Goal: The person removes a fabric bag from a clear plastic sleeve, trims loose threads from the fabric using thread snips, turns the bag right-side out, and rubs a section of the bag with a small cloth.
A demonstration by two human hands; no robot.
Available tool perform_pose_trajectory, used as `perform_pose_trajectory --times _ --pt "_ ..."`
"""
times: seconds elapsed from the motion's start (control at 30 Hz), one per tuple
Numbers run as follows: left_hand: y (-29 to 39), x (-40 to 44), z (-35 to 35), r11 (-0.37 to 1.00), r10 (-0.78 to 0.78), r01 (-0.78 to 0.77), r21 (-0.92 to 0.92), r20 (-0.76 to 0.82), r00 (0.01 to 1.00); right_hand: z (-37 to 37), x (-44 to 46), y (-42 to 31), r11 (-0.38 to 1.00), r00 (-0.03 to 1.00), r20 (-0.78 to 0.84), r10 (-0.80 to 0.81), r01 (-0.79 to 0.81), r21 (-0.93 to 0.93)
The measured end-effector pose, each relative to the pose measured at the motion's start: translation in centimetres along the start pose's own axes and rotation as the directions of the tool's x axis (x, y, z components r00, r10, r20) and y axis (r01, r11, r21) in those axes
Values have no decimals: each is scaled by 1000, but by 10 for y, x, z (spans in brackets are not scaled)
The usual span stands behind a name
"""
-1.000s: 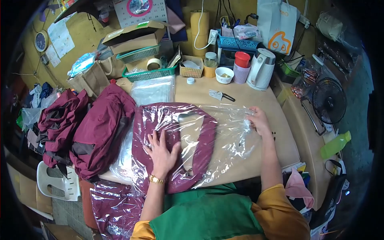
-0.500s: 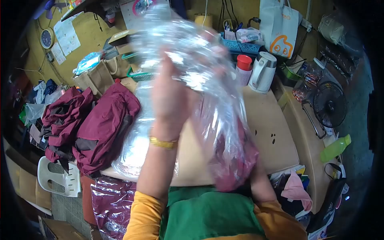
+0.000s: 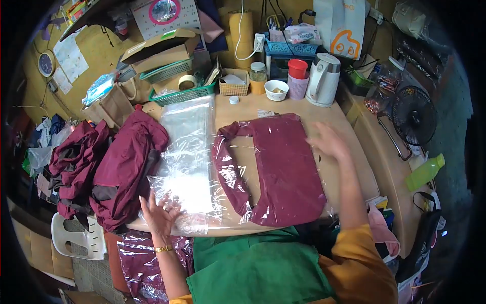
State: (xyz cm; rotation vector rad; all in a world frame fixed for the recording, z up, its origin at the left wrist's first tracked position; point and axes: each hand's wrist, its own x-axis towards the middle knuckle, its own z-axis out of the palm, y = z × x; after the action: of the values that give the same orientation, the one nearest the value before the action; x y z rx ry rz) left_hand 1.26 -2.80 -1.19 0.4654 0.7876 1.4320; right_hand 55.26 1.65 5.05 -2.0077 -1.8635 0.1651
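Head view: a maroon garment in clear plastic (image 3: 288,172) lies flat on the table (image 3: 349,177), just off the centre toward 4 o'clock, with a curved strip looping around a gap on its 9 o'clock side. At 3 o'clock the right hand (image 3: 328,142) is blurred, its fingers stretched loosely and nothing seen in its grip; it is just beside the garment's edge, and I cannot tell whether it touches. Toward 8 o'clock the left hand (image 3: 161,217), a gold watch (image 3: 163,249) at its wrist, has thumb and fingers spread wide at the near end of the stack of clear bags (image 3: 187,137); whether it touches the film I cannot tell. Farther out toward 9 o'clock are two maroon bundles (image 3: 126,172). The green basket (image 3: 185,95) is near half past 10, the small white bowl (image 3: 277,91) at 1 o'clock, and the white kettle (image 3: 323,81) between 1 and 2 o'clock
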Motion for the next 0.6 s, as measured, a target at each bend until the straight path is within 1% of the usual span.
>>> perform_pose_trajectory --times 0.03,0.07,0.1,0.13,0.17,0.2,0.27,0.3,0.33,0.37,0.4,0.43,0.47,0.53,0.57,0.6 --pt "-5 4 6 1000 -7 7 -1 1 1000 9 24 -13 979 996 -38 -76 82 184" --pt "-10 12 15 955 140 -120 271 -55 989 24 45 -27 982 999 9 -46 44 185" --pt "-14 17 29 822 295 -217 527 -68 953 37 60 -49 983 998 57 -17 7 186" --pt "-19 19 45 703 397 -283 653 -30 917 50 71 -70 994 994 107 15 -27 108" --pt "-22 32 26 667 408 -310 678 16 913 76 69 -85 995 995 13 95 -95 32" --pt "-21 45 0 629 418 -340 699 65 906 93 66 -93 993 993 28 118 -118 -2" --pt "1 39 -31 636 473 -326 699 -20 881 143 56 -83 992 995 -44 93 -96 -80" --pt "12 34 -49 650 480 -290 703 -84 873 145 53 -85 992 994 -42 97 -100 -81" --pt "24 24 -63 617 494 -269 740 -98 864 142 51 -89 992 996 -37 75 -79 -97" --pt "39 23 -94 384 574 -231 894 -35 818 143 51 -92 992 998 -32 55 -58 -111" --pt "48 15 -90 320 678 -265 910 -25 735 147 50 -94 991 998 -30 62 -65 -113" --pt "51 10 -83 91 785 -283 955 106 611 152 51 -97 991 998 -56 36 -42 -126" --pt "53 -3 -44 -140 843 -260 955 253 476 157 50 -102 990 997 -79 6 -17 -140" --pt "36 -5 28 65 775 -535 842 295 558 160 48 -116 990 998 -61 -22 14 -143" --pt "19 -3 51 -96 646 -519 849 450 617 164 47 -122 992 998 -32 -63 59 -109" --pt "1 -1 70 -256 480 -515 818 571 667 166 47 -126 992 995 -6 -104 103 -72"
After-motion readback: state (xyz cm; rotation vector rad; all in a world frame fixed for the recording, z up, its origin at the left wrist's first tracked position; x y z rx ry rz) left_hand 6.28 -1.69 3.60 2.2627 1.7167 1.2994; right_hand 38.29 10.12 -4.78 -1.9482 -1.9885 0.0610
